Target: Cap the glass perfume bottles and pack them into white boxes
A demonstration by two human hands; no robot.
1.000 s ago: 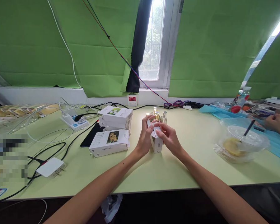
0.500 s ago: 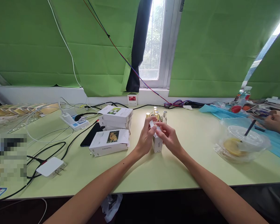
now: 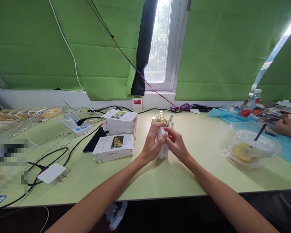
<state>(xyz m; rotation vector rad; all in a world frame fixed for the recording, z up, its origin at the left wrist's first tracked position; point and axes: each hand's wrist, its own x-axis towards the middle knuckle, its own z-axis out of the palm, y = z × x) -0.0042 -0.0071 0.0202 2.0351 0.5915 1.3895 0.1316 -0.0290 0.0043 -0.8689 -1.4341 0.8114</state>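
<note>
A small white carton (image 3: 164, 149) stands upright on the pale green table (image 3: 174, 174), between both my hands. My left hand (image 3: 152, 144) wraps its left side, with the thumb and fingers pressing the top flap down. From the right, my right hand (image 3: 176, 144) grips the carton, fingers curled at its top. Just behind the carton stand several small gold-capped glass bottles (image 3: 163, 120).
Left of my hands lie a flat white box with a yellow flower picture (image 3: 113, 147), a stack of similar boxes (image 3: 120, 121), a black phone (image 3: 95, 139), a power strip (image 3: 77, 127) and cables. At the right are a lidded plastic cup (image 3: 252, 148) and another person's hand (image 3: 288, 125).
The carton's raised top flap has been folded down by my left hand. Both hands have drawn closer together over the carton's top.
</note>
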